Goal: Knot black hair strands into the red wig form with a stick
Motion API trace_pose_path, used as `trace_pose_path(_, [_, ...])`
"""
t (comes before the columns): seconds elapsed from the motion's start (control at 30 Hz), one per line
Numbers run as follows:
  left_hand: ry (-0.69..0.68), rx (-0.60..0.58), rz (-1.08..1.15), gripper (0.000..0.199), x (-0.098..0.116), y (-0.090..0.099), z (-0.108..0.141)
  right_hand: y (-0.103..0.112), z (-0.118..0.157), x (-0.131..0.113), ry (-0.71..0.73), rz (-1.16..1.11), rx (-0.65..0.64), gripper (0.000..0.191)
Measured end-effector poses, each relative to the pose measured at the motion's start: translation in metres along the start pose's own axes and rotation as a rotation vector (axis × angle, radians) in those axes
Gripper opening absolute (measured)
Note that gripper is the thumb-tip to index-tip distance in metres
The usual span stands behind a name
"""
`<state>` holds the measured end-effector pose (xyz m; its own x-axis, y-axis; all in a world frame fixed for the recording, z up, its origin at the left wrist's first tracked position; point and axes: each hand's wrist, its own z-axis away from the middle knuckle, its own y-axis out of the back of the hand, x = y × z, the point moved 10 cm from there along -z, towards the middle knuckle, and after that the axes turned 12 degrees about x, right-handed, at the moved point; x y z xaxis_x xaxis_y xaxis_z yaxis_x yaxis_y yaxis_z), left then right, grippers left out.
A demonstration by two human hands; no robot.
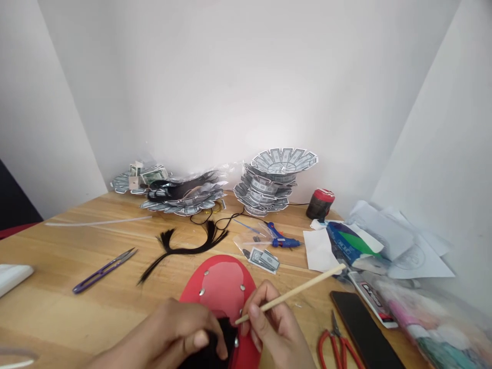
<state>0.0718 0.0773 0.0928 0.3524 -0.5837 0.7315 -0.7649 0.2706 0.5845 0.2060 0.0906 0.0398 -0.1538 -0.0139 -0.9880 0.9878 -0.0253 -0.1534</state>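
Note:
A red oval piece point(187, 287) with a lighter pink panel and several silver studs lies near the table's front edge. Over its lower left side, my left hand point(172, 328) curls its fingers on a black piece of material point(230, 333), whose lower part is cut off by the frame. Between thumb and fingers, my right hand point(269, 323) grips a pale wooden stick point(303, 290). The stick slants down to the left, its lower tip at the corner of the black material. The right fingers also rest against the red piece's right edge.
Purple thread snips point(103, 271) and black hair-like strands point(184, 250) lie left. Beyond are a blue glue gun point(282, 238) and stacked paper-money dishes point(265, 184). To the right are red-handled pliers point(336, 343), a dark phone point(365, 333), papers point(384, 230) and plastic bags point(442, 318).

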Motion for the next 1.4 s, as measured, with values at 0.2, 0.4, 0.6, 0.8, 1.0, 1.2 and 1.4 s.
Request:
trace_pose_path(0.2, [0.257,0.081,0.291,0.054,-0.027,-0.008,-0.015,-0.002,0.000,-0.001,0.098,0.025,-0.040,0.043])
trace_pose_path(0.4, [0.295,0.049,0.329,0.051,-0.034,-0.012,-0.009,0.004,0.004,0.002,0.340,0.067,0.013,0.028])
trace_pose_path(0.6, [0.305,0.052,0.347,0.048,-0.033,-0.013,-0.009,0.001,0.012,-0.015,0.467,0.126,0.006,0.025])
trace_pose_path(0.8, [0.415,0.069,0.546,0.049,-0.042,-0.015,-0.008,0.007,0.007,-0.008,0.174,-0.001,0.044,0.036])
trace_pose_path(1.0, [0.713,0.162,0.776,0.046,-0.063,-0.020,0.001,0.004,0.004,-0.001,0.062,-0.125,0.029,0.039])
trace_pose_path(1.2, [0.800,0.303,0.891,0.035,-0.065,-0.017,0.006,0.002,0.008,-0.005,0.084,-0.049,0.056,0.037])
trace_pose_path(1.4, [0.770,0.258,0.850,0.039,-0.063,-0.017,0.006,-0.001,0.010,-0.009,0.120,-0.045,0.063,0.036])
